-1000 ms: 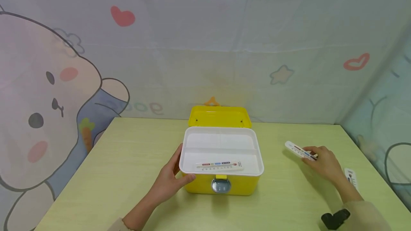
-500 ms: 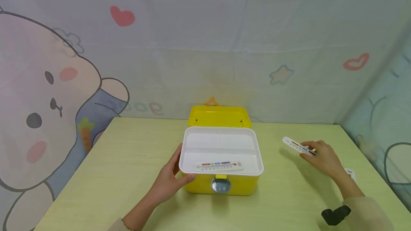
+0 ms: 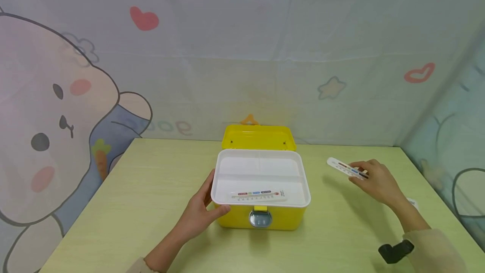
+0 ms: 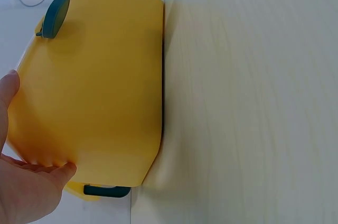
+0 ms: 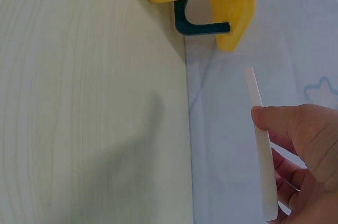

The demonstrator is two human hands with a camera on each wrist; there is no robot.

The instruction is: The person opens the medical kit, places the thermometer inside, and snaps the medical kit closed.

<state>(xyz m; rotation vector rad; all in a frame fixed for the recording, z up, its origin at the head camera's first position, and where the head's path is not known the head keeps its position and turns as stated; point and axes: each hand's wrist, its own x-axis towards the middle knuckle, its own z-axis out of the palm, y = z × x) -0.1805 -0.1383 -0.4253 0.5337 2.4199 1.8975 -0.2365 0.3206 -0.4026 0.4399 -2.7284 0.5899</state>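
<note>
My right hand [image 3: 380, 182] pinches a flat white thermometer [image 3: 342, 167] between thumb and fingers, above the table to the right of the box. Coloured bands and a scale run along its face; in the right wrist view its thin edge shows. A yellow storage box [image 3: 280, 218] stands mid-table, with its yellow lid [image 3: 259, 137] tipped back. My left hand [image 3: 198, 214] grips the box's front left corner, thumb on the front just below the rim and fingers along the side. A second thermometer [image 3: 259, 196] lies in the front compartment of the white tray [image 3: 242, 167] set into the box.
Another white printed piece [image 3: 413, 202] lies on the table [image 3: 333, 235] behind my right wrist, mostly hidden by it. The box has a round clasp [image 3: 260, 219] in front and a dark green handle [image 5: 203, 27] on its lid. A printed cloth [image 3: 227, 54] hangs behind the table.
My right hand has lifted the thermometer and carried it a little away from me and to the left. The left hand and the box have stayed put.
</note>
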